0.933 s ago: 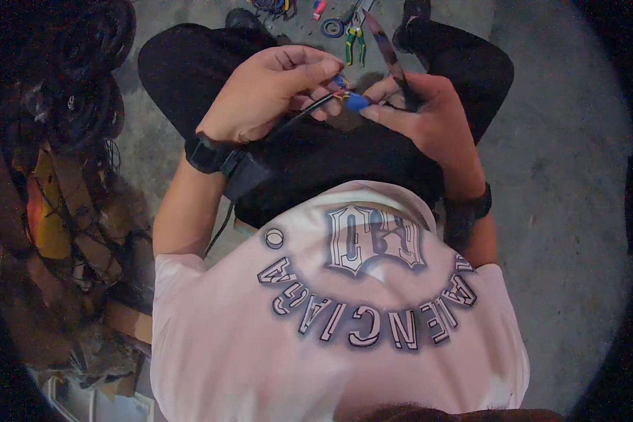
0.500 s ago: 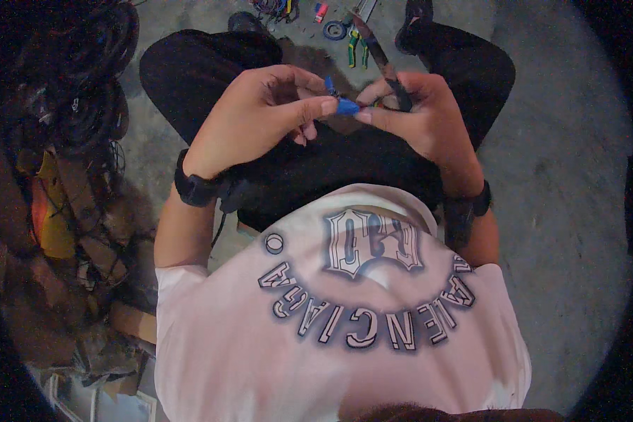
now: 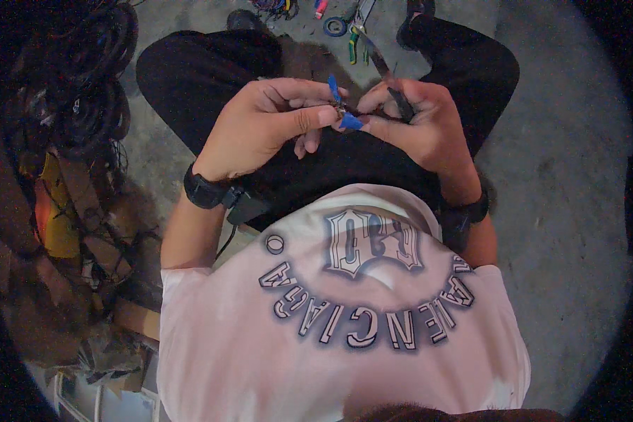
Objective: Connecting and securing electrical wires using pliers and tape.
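In front of my lap, both hands meet around a small piece of blue tape-like material [image 3: 350, 122]. My left hand [image 3: 260, 123] is closed, thumb and forefinger pinching at it. A second blue flap [image 3: 334, 86] stands up by the forefinger, with a small dark bit between the two. My right hand [image 3: 429, 119] is closed too, its thumb tip at the blue piece's right end. A long, narrow dark strip [image 3: 378, 60] passes through this hand and sticks out away from me; cable or blade, I cannot tell. The fingers partly hide what lies between the hands.
On the floor ahead lie green-and-yellow handled pliers [image 3: 359, 50], a dark ring-shaped roll [image 3: 335, 27], a pink-red item [image 3: 321, 8] and coloured wires [image 3: 278, 7]. Coiled black cables [image 3: 98, 42] and cardboard [image 3: 137, 318] heap up at left. My black-trousered legs [image 3: 204, 77] flank the hands.
The blue pieces have spread apart a little, showing more of the dark bit between them. My left wrist has shifted slightly right and down. Both hands keep their grip.
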Demonstrator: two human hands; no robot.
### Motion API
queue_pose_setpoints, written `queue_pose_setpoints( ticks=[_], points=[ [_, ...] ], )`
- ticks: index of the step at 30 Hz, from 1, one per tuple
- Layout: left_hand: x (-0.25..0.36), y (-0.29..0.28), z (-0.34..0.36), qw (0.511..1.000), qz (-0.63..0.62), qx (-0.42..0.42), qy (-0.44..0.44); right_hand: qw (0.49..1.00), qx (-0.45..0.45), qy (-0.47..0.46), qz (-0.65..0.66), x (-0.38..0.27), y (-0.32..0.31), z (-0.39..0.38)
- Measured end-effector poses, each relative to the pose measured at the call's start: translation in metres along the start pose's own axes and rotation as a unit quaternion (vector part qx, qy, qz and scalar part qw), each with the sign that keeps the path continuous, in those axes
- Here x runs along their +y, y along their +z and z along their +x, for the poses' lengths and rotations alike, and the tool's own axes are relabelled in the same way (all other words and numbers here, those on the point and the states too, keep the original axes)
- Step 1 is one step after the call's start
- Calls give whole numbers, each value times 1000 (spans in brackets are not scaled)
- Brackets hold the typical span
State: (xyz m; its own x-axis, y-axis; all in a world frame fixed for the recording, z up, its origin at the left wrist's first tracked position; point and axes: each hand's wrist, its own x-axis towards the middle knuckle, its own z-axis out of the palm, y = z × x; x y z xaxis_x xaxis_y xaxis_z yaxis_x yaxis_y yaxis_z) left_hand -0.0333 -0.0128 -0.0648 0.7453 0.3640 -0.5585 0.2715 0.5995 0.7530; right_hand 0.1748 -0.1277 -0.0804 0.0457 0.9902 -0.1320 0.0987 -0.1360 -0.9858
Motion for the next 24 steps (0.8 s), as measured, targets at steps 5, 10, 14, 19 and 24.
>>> queue_pose_setpoints(
  ticks=[5,10,14,19,24],
  points=[
    [0,-1,-3,999,35,3,41,987,59,-54,142,7,12,2],
    [-13,10,-21,996,65,6,66,999,25,-30,16,3,15,-22],
    [-19,12,-30,991,112,18,75,999,41,-22,-3,3,21,-31],
    [-32,21,-37,983,114,10,144,999,15,-4,-37,-1,22,-45],
    [-43,21,-46,982,109,2,157,999,17,-26,-26,1,28,-54]
  ],
)
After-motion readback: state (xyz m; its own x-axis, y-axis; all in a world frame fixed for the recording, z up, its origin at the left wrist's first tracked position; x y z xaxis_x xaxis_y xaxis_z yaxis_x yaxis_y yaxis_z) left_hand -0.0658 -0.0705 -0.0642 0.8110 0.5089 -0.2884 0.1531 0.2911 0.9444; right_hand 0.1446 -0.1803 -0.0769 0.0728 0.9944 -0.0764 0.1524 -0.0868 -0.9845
